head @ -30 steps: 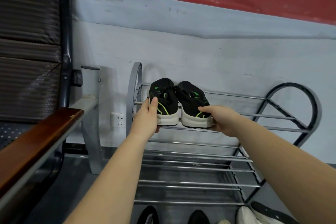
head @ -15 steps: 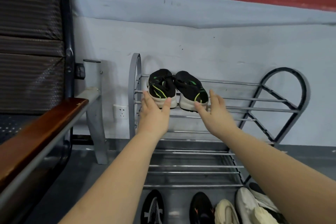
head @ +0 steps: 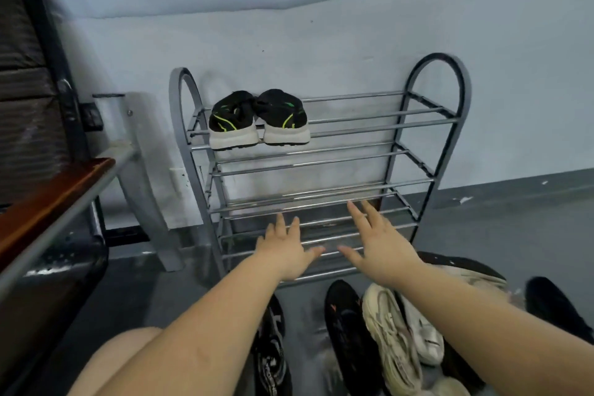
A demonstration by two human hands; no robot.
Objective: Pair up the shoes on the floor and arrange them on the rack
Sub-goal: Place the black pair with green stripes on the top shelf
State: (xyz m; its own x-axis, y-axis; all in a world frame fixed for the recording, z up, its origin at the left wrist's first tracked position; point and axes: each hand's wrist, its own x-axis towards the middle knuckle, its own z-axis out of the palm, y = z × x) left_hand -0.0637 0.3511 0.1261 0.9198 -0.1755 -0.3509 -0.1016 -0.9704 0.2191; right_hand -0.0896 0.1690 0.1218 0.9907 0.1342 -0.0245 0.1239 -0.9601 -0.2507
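Note:
A pair of black sneakers with green lines and white soles (head: 257,120) stands side by side at the left end of the top shelf of the grey metal rack (head: 369,125). My left hand (head: 284,249) and my right hand (head: 379,243) hover with spread, straight fingers in front of the rack's lower shelves, holding nothing. On the floor below lie a black shoe with white print (head: 273,347), a black shoe with orange marks (head: 347,325), a cream sneaker (head: 389,337), a white shoe (head: 424,334) and a black shoe (head: 556,309) at the right.
A bench with a wooden armrest (head: 48,202) and a dark padded back stands at the left. Its grey metal leg (head: 144,196) stands close to the rack's left side. A wall socket (head: 178,178) sits behind the rack. Grey floor (head: 514,228) lies at the right.
Both hands have let go of the black sneakers and dropped from the top shelf to the lower shelves. The view has tilted down, showing more shoes on the floor.

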